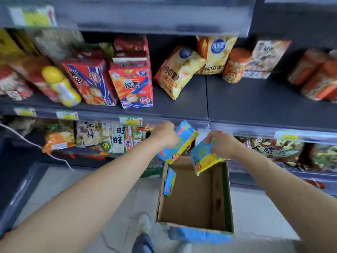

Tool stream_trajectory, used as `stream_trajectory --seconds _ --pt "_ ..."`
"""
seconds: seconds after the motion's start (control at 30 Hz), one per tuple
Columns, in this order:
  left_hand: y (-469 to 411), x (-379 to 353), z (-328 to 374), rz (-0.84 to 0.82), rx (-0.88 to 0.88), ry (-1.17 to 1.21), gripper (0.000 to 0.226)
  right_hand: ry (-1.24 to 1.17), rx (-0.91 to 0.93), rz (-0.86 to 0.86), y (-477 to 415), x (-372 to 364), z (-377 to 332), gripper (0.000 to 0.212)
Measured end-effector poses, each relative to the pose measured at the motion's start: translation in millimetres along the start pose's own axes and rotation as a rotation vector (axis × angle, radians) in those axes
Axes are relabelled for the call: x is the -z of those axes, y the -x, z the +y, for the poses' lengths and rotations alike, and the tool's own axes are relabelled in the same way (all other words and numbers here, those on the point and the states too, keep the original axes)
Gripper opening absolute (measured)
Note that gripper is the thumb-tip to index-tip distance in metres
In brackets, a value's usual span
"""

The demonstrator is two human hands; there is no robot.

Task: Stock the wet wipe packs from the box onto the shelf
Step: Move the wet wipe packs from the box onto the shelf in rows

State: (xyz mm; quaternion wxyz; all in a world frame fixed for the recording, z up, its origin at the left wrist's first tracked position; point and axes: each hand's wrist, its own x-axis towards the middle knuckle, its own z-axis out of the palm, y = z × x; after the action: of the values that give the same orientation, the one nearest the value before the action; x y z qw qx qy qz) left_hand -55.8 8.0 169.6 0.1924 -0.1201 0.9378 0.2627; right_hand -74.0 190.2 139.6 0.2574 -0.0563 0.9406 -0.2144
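Note:
My left hand (165,133) grips one blue and yellow wet wipe pack (179,143) just below the front edge of the dark shelf (237,101). To its right, my right hand (223,143) holds a second wet wipe pack (204,157) that hangs tilted over the box. Both packs are above the far end of the open cardboard box (193,198) on the floor. A third wet wipe pack (169,181) leans against the box's left inner wall; the box looks otherwise bare inside.
Red snack cartons (131,83) and a yellow bottle (61,84) stand at the shelf's left, yellow chip bags (179,70) at the middle back, orange packs (319,79) at the right. The lower shelf holds snack bags (116,137). My shoe (144,223) is beside the box.

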Motion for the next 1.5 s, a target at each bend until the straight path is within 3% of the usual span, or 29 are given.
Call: stream_trajectory --seconds 0.17,0.23,0.3,0.57,0.8,0.93,1.13,1.27,1.5 --pt "48.3 86.8 16.6 0.154 -0.078 0.312 0.021 -0.033 0.174 0.070 53.6 79.8 -71.9 0.067" --pt "66.0 118.7 20.6 0.221 -0.129 0.405 0.021 -0.053 0.241 0.115 70.6 105.7 -100.2 0.073" --pt "82.8 149.5 22.4 0.294 -0.188 0.447 0.003 -0.061 0.296 0.173 83.8 127.3 -126.1 0.070" --pt "112.0 262.4 -1.7 0.574 -0.380 0.721 0.020 -0.260 0.465 0.409 104.8 181.7 -224.7 0.051" --pt "97.1 352.4 -69.1 0.744 -0.314 1.084 0.024 -0.537 0.596 0.505 71.5 193.5 -315.8 0.048" --pt "82.3 396.2 -113.0 0.795 -0.318 1.308 0.049 -0.633 0.643 0.546 38.3 191.1 -365.9 0.047" --pt "40.3 454.8 -185.2 0.823 -0.294 1.444 0.041 -0.624 0.659 0.584 -12.7 180.5 -442.7 0.038" --pt "6.0 483.2 -231.2 0.788 -0.226 1.423 0.023 -0.585 0.644 0.580 -48.8 167.4 -490.5 0.036" --pt "-55.2 516.3 -280.8 0.736 -0.202 1.525 0.046 -0.526 0.564 0.574 -104.7 147.8 -535.2 0.036"
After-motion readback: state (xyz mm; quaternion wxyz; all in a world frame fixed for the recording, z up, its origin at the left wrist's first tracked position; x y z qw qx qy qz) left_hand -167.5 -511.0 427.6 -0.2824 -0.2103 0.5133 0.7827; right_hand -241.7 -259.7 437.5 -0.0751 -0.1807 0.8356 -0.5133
